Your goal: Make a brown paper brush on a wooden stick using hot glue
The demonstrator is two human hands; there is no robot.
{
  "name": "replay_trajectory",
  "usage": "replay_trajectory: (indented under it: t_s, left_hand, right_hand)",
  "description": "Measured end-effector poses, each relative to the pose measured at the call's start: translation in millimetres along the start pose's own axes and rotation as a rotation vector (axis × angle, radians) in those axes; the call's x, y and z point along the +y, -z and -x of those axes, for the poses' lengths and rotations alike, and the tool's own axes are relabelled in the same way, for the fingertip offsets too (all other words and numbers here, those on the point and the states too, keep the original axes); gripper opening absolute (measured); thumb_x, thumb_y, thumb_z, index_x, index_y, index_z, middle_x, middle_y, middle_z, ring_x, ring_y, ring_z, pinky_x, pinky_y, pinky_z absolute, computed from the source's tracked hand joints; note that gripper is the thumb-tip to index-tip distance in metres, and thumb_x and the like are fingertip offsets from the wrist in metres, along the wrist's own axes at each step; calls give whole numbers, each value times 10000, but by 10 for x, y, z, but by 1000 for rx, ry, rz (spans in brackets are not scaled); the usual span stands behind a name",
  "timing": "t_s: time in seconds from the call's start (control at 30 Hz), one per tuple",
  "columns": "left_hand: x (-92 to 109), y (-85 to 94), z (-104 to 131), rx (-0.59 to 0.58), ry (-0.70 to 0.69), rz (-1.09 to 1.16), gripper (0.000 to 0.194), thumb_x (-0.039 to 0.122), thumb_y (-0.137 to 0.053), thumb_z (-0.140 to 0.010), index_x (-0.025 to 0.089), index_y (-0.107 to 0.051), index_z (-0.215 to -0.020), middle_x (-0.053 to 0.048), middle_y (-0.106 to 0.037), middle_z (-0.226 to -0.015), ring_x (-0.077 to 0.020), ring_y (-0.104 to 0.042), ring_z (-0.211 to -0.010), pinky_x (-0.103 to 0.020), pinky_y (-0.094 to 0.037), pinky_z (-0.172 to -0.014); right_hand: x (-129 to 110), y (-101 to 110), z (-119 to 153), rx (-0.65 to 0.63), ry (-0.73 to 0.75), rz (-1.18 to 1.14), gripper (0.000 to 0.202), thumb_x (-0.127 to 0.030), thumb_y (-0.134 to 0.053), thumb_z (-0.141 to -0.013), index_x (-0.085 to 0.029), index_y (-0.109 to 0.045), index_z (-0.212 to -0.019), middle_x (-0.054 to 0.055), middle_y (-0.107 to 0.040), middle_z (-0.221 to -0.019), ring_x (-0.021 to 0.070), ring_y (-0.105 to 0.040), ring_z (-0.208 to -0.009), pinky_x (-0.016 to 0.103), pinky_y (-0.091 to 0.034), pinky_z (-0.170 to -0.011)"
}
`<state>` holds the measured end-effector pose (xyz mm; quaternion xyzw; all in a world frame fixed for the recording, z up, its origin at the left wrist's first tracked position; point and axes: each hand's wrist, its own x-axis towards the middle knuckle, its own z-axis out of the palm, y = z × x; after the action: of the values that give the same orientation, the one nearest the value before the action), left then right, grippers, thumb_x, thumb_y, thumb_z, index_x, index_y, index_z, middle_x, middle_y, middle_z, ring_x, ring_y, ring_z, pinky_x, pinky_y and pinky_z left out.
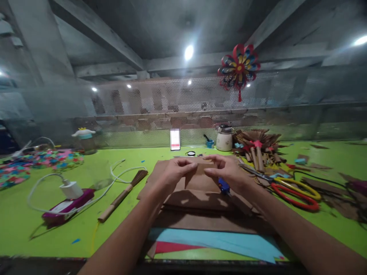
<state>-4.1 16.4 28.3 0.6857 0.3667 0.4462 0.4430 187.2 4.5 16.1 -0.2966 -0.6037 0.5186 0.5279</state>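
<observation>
A small piece of brown paper [202,177] is held up between my two hands over a stack of brown paper sheets [197,221]. My left hand [182,168] pinches its left edge between thumb and fingers. On the other side my right hand [222,166] grips the right edge, thumb toward me. Just below the right hand lies a blue tool [223,186], perhaps a glue gun, partly hidden by the hand. Light blue paper [212,238] and a strip of red paper [177,247] stick out under the stack, near the table's front edge.
Scissors with red and yellow handles [295,194] lie at right, before a heap of brown paper brooms [258,149]. A rolled paper broom [123,196], purple power strip [69,206] and clear cup [99,173] are at left. A phone [175,139] and a jar [224,139] stand behind.
</observation>
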Motion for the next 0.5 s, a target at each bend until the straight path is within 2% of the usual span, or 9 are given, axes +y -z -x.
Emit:
replay_trajectory:
  t_s: [0.07,0.13,0.23,0.33,0.5]
  left_hand:
    - [-37,7,35,13,31,77,270,381,-683,-663,117,-656,-711,0,-565,-605,-89,-479,-560,-245,-384,-589]
    - [-58,11,53,28,51,105,257,355,-695,-655,111,-655,-723,7,-550,-595,-76,-452,-537,-239,-371,-567]
    - [-66,1,57,46,43,130,246,319,-705,-645,115,-651,-770,-7,-568,-637,-79,-459,-546,-242,-377,-563]
    - [-37,-27,72,41,22,143,245,304,-702,-645,121,-641,-795,-24,-589,-677,-95,-490,-573,-253,-395,-575]
    - [57,-74,127,97,15,46,179,274,-689,-650,124,-608,-703,16,-532,-584,-84,-458,-531,-233,-379,-539]
  right_hand:
    - [23,-7,-3,41,-42,-46,324,-265,-763,-563,-139,-624,-827,-15,-590,-630,89,-509,-531,214,-380,-492]
    - [46,-27,2,57,-54,-49,263,-274,-758,-572,-128,-630,-749,-28,-558,-568,65,-449,-469,199,-325,-443]
    - [73,-52,4,76,-27,-37,239,-271,-750,-579,-126,-637,-732,-52,-504,-511,45,-375,-418,195,-262,-405]
    - [101,-53,-7,97,-10,-66,258,-255,-757,-564,-135,-635,-758,-46,-522,-552,46,-396,-441,191,-264,-412]
    - [127,-45,-23,110,-8,-77,222,-234,-756,-553,-152,-622,-711,-51,-520,-545,45,-390,-435,188,-254,-401]
